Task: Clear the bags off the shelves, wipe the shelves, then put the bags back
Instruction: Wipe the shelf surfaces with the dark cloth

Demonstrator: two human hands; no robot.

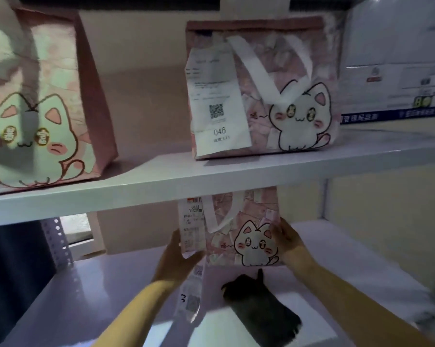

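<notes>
White shelving [211, 179] fills our view. On its lower shelf [98, 284] our left hand [172, 259] and right hand [286, 242] clasp the sides of a pink cat bag [249, 236], fingers curled round its edges. Just before it lies a dark cloth [261, 306]. Above stand two more cat bags [274, 96], well apart.

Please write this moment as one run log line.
left hand: holds bag | right hand: holds bag | bag: lower shelf
</notes>
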